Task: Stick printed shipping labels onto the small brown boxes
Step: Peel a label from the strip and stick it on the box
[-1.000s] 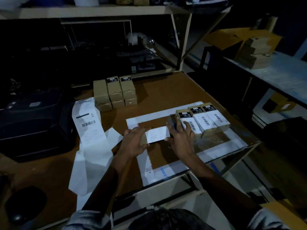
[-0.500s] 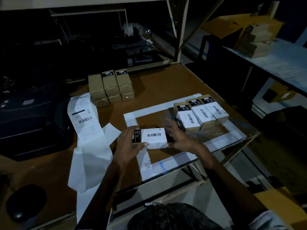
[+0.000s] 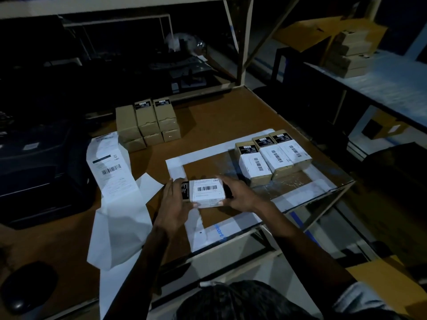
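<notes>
Fingers of left hand [image 3: 172,202] and right hand [image 3: 239,192] grip small brown cardboard box [image 3: 204,192] near table's [image 3: 219,116] front edge, likely pressing white label [image 3: 206,189] flat.

Black printer [image 3: 34,172] at left, dark mouse [image 3: 27,287] near corner, wooden table [image 3: 219,118]

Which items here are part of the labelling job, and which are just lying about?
Job: box in hand, left hand, right hand, three labelled boxes, unlabelled stack, label strip.
Lying about: mouse, black printer, boxes on side table.
</notes>
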A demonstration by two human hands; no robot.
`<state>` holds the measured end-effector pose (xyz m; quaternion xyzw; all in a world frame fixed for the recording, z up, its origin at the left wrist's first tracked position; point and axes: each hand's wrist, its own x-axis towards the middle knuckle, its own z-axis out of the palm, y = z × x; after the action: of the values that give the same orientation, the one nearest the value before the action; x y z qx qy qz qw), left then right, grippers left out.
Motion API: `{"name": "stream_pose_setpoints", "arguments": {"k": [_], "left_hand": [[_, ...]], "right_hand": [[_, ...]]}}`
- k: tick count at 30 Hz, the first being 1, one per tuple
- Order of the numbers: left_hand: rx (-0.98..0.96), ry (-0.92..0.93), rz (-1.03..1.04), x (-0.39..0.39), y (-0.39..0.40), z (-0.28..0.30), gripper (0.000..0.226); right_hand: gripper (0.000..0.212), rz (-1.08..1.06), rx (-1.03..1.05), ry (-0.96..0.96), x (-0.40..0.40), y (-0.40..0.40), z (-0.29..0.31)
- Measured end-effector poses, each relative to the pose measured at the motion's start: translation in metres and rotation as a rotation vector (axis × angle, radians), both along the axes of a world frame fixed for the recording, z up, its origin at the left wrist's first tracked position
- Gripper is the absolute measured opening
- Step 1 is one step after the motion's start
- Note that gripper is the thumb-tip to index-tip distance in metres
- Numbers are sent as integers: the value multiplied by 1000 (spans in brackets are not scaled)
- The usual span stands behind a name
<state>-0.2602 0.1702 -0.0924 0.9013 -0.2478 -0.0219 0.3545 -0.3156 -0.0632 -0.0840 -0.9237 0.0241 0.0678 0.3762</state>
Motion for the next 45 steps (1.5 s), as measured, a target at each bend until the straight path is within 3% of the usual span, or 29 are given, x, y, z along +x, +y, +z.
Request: {"name": "stream_pose_setpoints", "arguments": {"k": [8,15,18,21,24,27,30,34,40,45], "left_hand": [[-45,127,-34,1,-1,11,75],[-27,219,-89,-6,-13,11,73],[-34,157,-123,-7,-29,16,76],[-166,71,-52,-9,-54,25,60],[-248,-109,74,-25,-81,42,70],[-365,6,197,-38,-111,46,73],[-297,192,186,-40,-139,34,69],[-184,246,73,-47,-178,28,79],[-109,153,91,-49,-211,21,67],[-68,131,51,-49,-215,20,57]], "right_hand": [[87,-66,-22,-91,1,11,3],[82,-137,93,-129,-39,-7,6],[80,-216,117,-194,-57,-16,11],[76,-334,121,-290,-69,-31,27],[72,-477,136,-375,-74,-52,40],[72,-660,154,-430,-72,-81,41],[72,-843,115,-453,-68,-114,39],[53,-968,43,-488,-63,-153,31],[66,-1032,-16,-463,-42,-190,4],[71,-1089,-13,-474,-45,-164,28]]}}
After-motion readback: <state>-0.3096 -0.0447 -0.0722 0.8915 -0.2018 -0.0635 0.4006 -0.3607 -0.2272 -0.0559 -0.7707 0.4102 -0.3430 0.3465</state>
